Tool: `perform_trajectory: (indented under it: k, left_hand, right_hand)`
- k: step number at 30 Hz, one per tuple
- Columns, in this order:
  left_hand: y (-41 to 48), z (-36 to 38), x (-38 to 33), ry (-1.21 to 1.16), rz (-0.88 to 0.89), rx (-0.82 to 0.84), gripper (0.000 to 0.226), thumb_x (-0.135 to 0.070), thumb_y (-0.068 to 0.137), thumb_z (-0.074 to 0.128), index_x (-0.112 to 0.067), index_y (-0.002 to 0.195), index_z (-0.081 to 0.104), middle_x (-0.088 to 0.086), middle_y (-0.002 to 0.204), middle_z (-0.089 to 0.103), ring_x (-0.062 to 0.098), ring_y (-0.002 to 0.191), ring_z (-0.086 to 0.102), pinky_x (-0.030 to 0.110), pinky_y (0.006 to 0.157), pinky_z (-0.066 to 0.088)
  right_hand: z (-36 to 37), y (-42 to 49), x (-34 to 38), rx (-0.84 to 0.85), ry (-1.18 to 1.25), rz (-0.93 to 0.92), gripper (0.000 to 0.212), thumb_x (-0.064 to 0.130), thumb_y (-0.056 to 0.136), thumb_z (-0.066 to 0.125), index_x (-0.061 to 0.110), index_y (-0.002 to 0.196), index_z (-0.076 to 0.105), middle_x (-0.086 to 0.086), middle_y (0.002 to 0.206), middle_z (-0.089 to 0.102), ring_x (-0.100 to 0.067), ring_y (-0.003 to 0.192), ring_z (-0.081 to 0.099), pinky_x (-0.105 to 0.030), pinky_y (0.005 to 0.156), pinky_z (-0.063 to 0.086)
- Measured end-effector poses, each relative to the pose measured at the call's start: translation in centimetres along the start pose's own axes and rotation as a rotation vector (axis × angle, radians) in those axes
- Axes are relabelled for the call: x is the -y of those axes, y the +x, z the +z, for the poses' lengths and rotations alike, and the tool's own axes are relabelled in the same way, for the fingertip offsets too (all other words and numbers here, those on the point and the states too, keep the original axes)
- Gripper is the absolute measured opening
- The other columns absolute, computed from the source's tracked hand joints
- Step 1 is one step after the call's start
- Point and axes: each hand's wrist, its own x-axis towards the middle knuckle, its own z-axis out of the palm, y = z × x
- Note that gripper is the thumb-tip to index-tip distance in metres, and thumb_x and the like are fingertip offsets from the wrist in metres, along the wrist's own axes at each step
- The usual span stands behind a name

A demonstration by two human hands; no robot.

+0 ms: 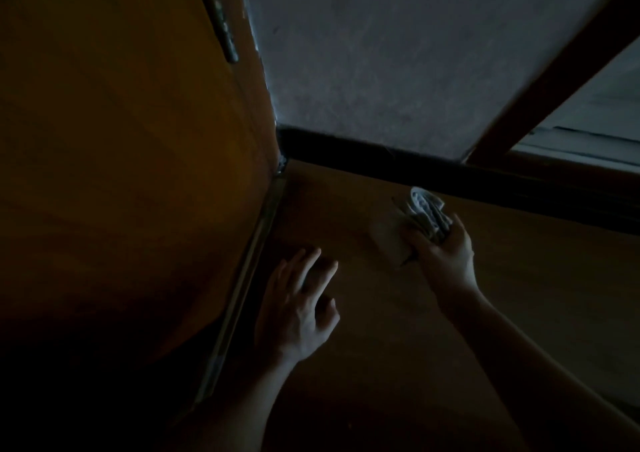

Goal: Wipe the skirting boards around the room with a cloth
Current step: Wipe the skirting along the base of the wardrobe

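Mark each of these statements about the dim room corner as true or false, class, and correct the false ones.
1. The right hand holds a bunched cloth. True.
2. The left hand grips the cloth too. False: it is open, spread on the floor, holding nothing.
3. The dark skirting board runs along the base of the pale wall. True.
4. The cloth is draped over the wooden door. False: it is in the right hand, close to the skirting board.

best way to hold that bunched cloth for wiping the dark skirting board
Grip the cloth by its near, lower folds, coming from below as the right hand does. Its bunched end sticks out past the fingers toward the skirting board, free to rub.
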Motion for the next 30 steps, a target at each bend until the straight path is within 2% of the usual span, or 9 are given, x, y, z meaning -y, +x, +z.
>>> perform_trajectory:
  k: [5, 7, 9, 11, 13, 15, 19, 23, 30]
  left_hand:
    - [0.0, -0.4, -0.2, 0.025, -0.008, 0.013, 0.061, -0.05, 0.091, 0.052, -0.034, 0.149, 0.044, 0.0, 0.162, 0.032, 0.019, 0.15, 0.024, 0.05, 0.119, 0.03]
    - [0.1, -0.5, -0.3, 0.03, -0.014, 0.015, 0.061, -0.05, 0.09, 0.052, -0.033, 0.149, 0.045, 0.0, 0.162, 0.033, 0.019, 0.15, 0.024, 0.05, 0.119, 0.03]
    - [0.1, -0.4, -0.3, 0.034, -0.018, 0.011, 0.061, -0.05, 0.09, 0.051, -0.033, 0.149, 0.045, 0.001, 0.161, 0.034, 0.019, 0.15, 0.024, 0.05, 0.119, 0.031]
    - [0.1, -0.4, -0.4, 0.047, -0.022, 0.006, 0.062, -0.051, 0.089, 0.05, -0.033, 0.148, 0.045, 0.001, 0.161, 0.034, 0.02, 0.149, 0.025, 0.05, 0.118, 0.032]
    - [0.1, -0.3, -0.3, 0.052, -0.031, 0.002, 0.062, -0.052, 0.089, 0.05, -0.034, 0.148, 0.045, 0.001, 0.161, 0.034, 0.02, 0.149, 0.026, 0.051, 0.118, 0.032]
    - [0.1, -0.3, -0.2, 0.049, -0.026, -0.016, 0.062, -0.051, 0.089, 0.052, -0.034, 0.148, 0.046, 0.001, 0.161, 0.034, 0.02, 0.149, 0.027, 0.051, 0.118, 0.032]
    - [-0.1, 0.0, -0.2, 0.051, -0.02, -0.052, 0.063, -0.05, 0.088, 0.055, -0.035, 0.148, 0.046, -0.002, 0.162, 0.032, 0.016, 0.149, 0.027, 0.045, 0.121, 0.024]
    - [-0.1, 0.0, -0.1, 0.052, -0.028, -0.045, 0.063, -0.051, 0.088, 0.054, -0.036, 0.148, 0.046, -0.003, 0.163, 0.031, 0.014, 0.149, 0.025, 0.041, 0.122, 0.02]
    - [0.1, -0.4, -0.3, 0.056, -0.021, -0.04, 0.061, -0.049, 0.086, 0.056, -0.034, 0.144, 0.052, -0.001, 0.16, 0.036, 0.017, 0.146, 0.033, 0.044, 0.118, 0.029]
  right_hand:
    - [3.2, 1.1, 0.1, -0.031, -0.248, -0.278, 0.055, 0.049, 0.08, 0.067, 0.01, 0.116, 0.053, 0.024, 0.097, 0.06, 0.012, 0.091, 0.062, -0.004, 0.065, 0.046]
    - [3.7, 1.4, 0.1, 0.017, -0.334, -0.417, 0.074, 0.067, 0.079, 0.058, 0.004, 0.118, 0.052, 0.015, 0.106, 0.061, 0.006, 0.09, 0.063, -0.008, 0.07, 0.048]
    - [3.8, 2.0, -0.9, 0.04, -0.483, -0.52, 0.081, 0.069, 0.083, 0.051, 0.001, 0.126, 0.051, -0.005, 0.113, 0.065, -0.017, 0.098, 0.065, -0.029, 0.081, 0.053]
    - [3.8, 2.7, -1.9, -0.005, -0.55, -0.483, 0.072, 0.061, 0.083, 0.05, 0.003, 0.126, 0.056, -0.012, 0.111, 0.067, -0.028, 0.098, 0.064, -0.044, 0.083, 0.053]
    - [4.9, 3.1, -2.0, -0.033, -0.472, -0.369, 0.052, 0.053, 0.085, 0.056, 0.013, 0.118, 0.061, -0.004, 0.109, 0.068, -0.021, 0.097, 0.064, -0.044, 0.081, 0.055]
    - [7.5, 3.5, -1.5, -0.034, -0.41, -0.407, 0.035, 0.042, 0.088, 0.063, 0.018, 0.114, 0.063, 0.001, 0.106, 0.068, -0.013, 0.094, 0.065, -0.041, 0.077, 0.057]
    - [14.0, 5.2, 1.8, -0.066, -0.397, -0.451, 0.044, 0.061, 0.083, 0.054, 0.022, 0.101, 0.065, 0.009, 0.097, 0.065, -0.007, 0.084, 0.063, -0.03, 0.067, 0.052]
    - [17.0, 6.7, 3.0, -0.154, -0.454, -0.402, 0.05, 0.064, 0.075, 0.05, 0.021, 0.094, 0.065, 0.007, 0.093, 0.065, -0.011, 0.078, 0.058, -0.028, 0.062, 0.041]
    - [17.4, 6.7, 2.3, -0.215, -0.435, -0.378, 0.036, 0.054, 0.08, 0.057, 0.021, 0.09, 0.066, 0.007, 0.089, 0.065, -0.015, 0.078, 0.061, -0.028, 0.062, 0.04]
